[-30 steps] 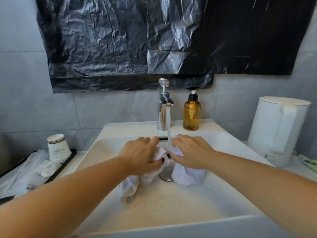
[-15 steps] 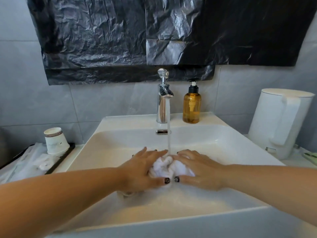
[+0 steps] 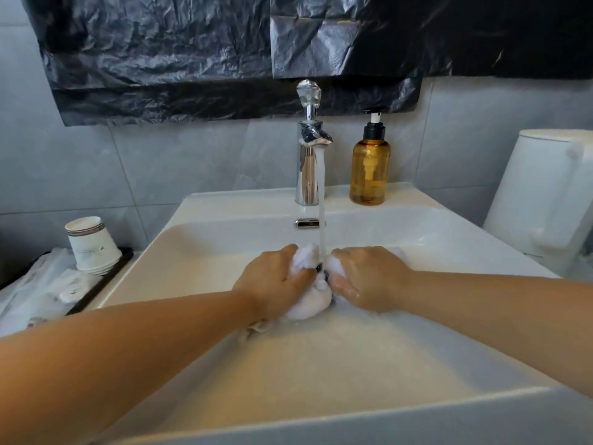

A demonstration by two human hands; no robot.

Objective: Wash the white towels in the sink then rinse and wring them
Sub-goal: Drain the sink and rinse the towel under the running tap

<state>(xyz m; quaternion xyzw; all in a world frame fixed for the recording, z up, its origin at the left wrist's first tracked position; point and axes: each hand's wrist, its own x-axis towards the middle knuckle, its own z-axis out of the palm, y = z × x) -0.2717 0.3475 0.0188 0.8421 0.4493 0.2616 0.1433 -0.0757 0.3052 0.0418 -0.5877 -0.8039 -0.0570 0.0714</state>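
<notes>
Landmark: tap (image 3: 308,146), running into the sink (image 3: 199,252).
Towel (image 3: 309,298): bunched right under the stream, in front of the tap.
Left hand (image 3: 277,279): fingers curled, gripping the towel.
Right hand (image 3: 369,276): likewise clenched on it.
Change: half a second ago fingers lay flatter on the towel; now both squeeze.
Meaning: probably scrubbing or rinsing; wringing likely still ahead.

White towel (image 3: 309,300) wet, bunched into a lump low in the white sink (image 3: 224,239), under the running water stream (image 3: 322,220). Left hand (image 3: 276,281) and right hand (image 3: 369,277) each grip one side; a frayed edge trails at lower left.
</notes>
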